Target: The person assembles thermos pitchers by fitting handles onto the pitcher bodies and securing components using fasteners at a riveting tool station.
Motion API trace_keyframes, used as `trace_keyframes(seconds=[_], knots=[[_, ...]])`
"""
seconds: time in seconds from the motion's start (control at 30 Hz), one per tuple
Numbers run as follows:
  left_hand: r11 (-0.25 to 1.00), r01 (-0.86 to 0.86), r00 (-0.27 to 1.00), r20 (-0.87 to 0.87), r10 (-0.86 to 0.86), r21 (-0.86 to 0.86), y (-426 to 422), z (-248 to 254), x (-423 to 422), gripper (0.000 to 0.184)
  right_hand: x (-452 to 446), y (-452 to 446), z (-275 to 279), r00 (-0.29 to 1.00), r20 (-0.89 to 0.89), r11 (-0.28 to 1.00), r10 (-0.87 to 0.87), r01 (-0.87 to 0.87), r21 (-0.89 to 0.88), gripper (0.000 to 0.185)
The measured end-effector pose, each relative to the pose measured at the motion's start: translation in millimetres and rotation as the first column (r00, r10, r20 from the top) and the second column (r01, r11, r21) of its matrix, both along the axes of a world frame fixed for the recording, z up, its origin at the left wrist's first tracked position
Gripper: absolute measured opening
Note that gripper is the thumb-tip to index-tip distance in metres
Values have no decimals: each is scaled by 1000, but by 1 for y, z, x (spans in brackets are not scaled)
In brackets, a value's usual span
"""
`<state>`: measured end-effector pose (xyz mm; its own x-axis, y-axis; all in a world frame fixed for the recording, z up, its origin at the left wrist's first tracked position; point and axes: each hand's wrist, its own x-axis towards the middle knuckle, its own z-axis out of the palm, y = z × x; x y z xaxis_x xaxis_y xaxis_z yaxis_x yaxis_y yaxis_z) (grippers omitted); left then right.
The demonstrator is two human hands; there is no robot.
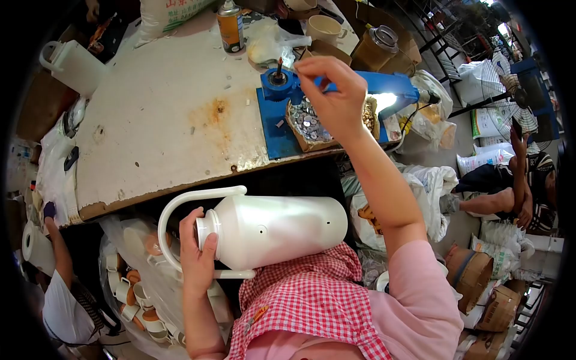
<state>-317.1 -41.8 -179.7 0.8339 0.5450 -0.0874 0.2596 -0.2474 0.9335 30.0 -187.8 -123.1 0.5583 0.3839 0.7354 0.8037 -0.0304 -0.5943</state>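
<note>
A white thermos jug body lies on its side across my lap, its neck to the left and two small dark holes in its wall. My left hand is closed around the neck. A curved white handle loops around that hand and the neck; whether it is fixed to the body, I cannot tell. My right hand is raised over the blue press, fingers pinched together near its upright spindle. What they hold, if anything, is too small to make out. Below it sits a box of small metal pieces.
On the worktable stand a spray can, a white jug and a beige cup. A bag of handled white parts is at lower left. Other people sit at left and right.
</note>
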Motion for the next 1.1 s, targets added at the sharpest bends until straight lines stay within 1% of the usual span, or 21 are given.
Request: trace_keyframes(seconds=[0.07,0.1,0.17,0.2,0.33,0.4,0.43,0.5,0.57,0.63,0.73,0.77,0.9,0.97,1.0,1.03,1.07,1.1], knots=[[1000,-5,1000,6,5,18,0,-2,-2,53,10,16,5,996,85,999,2,-7,49,10],[1000,-13,1000,16,12,23,0,-2,-4,53,12,19,7,995,95,998,9,-14,53,10],[1000,-18,1000,8,18,12,-1,-1,-6,53,18,20,8,970,245,1000,4,-4,0,11],[999,-18,1000,12,18,37,-1,-1,-6,54,21,19,9,961,276,1000,18,-13,-22,12],[999,-21,1000,0,21,35,1,0,-4,54,22,19,14,966,259,1000,2,-7,22,12],[999,-7,1000,0,7,32,2,0,-3,53,26,22,12,939,341,999,37,-30,-26,13],[999,-6,1000,2,6,35,3,1,-2,53,27,22,12,939,343,999,35,-29,-23,13],[999,-16,1000,-16,16,43,1,2,0,50,28,21,13,838,545,995,3,54,-88,16],[997,-26,1000,-10,27,67,0,0,-1,48,26,20,16,821,570,995,-12,68,-76,18],[995,-32,999,-6,33,98,1,-1,1,47,26,20,15,793,609,984,10,101,-147,17],[980,-42,998,-34,50,195,1,0,3,43,27,18,16,778,628,977,14,123,-174,16],[979,-44,998,-37,52,198,-1,3,3,43,26,17,16,771,637,971,23,134,-197,16],[970,-85,993,-59,101,228,0,6,9,38,23,16,15,774,633,975,15,128,-180,16],[963,-117,991,-37,130,245,4,11,6,34,11,10,19,833,550,985,-51,134,-111,13],[970,-183,983,-1,185,160,13,12,0,33,4,2,21,831,553,984,-54,137,-110,13],[967,-245,969,27,244,72,25,11,-10,32,-7,-12,22,922,383,987,-54,109,-122,9],[946,-303,953,46,299,118,36,20,-22,34,-19,-27,22,979,196,989,-51,77,-130,5],[919,-359,934,65,353,166,49,31,-35,37,-29,-45,12,997,-73,982,-34,20,-186,4]])
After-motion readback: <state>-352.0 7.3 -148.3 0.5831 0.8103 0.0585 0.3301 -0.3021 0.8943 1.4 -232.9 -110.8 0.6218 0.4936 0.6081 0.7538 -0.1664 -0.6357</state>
